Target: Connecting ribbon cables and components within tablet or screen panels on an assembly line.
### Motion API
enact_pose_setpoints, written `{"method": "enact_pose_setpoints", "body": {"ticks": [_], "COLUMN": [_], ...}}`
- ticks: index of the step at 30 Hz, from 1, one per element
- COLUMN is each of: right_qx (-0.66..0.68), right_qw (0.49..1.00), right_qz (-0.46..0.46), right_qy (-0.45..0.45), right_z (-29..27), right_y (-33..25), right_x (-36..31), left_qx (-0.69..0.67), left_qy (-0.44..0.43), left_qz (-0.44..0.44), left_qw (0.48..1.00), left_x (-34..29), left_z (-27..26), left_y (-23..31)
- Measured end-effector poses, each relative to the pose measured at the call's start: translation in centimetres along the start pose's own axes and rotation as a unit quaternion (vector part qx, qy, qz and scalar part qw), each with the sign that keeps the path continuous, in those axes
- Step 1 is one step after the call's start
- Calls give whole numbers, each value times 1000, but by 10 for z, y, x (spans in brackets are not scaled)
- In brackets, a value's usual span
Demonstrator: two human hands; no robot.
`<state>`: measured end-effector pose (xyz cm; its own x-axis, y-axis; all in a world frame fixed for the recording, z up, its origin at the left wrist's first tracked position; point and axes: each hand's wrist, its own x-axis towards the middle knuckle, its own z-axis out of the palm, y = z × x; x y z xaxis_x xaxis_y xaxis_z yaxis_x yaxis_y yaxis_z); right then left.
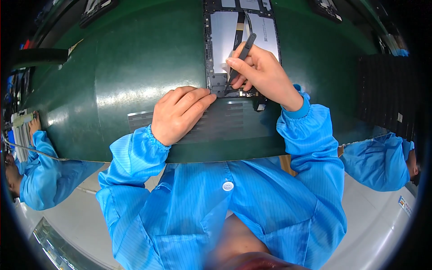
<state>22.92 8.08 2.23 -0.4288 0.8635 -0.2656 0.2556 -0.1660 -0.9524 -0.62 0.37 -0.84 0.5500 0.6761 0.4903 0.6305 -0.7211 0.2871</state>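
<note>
An opened tablet [219,78] lies on the green table, its two silver battery panels [225,38] and a black ribbon cable [238,35] exposed. My right hand [265,74] is closed around black tweezers [245,50] in a pencil-like grip. They slant down, with their tips at the tablet's near end, close to small parts there. My left hand [181,112] is stretched out, palm down, its fingertips by the tablet's near left corner. Part of the tablet's right side is hidden beneath my right hand.
A thin grey striped mat [229,121] lies under my left hand on the green table [112,72]. Dark devices [96,11] sit at the far edge. A black ridged panel [387,94] stands at right. Co-workers in blue sleeves [56,175] sit on both sides.
</note>
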Motion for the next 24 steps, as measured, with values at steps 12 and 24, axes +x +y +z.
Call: {"method": "enact_pose_setpoints", "body": {"ticks": [12, 24], "right_qx": [-14, 15], "right_qw": [1000, 992], "right_qz": [2, -79], "right_qy": [-4, 100], "right_z": [0, -11], "right_y": [0, 17], "right_x": [-2, -36], "left_qx": [35, 40], "left_qy": [-39, -47], "left_qz": [11, 2], "left_qw": [999, 998], "left_x": [2, 1], "left_z": [-6, -5], "left_y": [6, 5]}}
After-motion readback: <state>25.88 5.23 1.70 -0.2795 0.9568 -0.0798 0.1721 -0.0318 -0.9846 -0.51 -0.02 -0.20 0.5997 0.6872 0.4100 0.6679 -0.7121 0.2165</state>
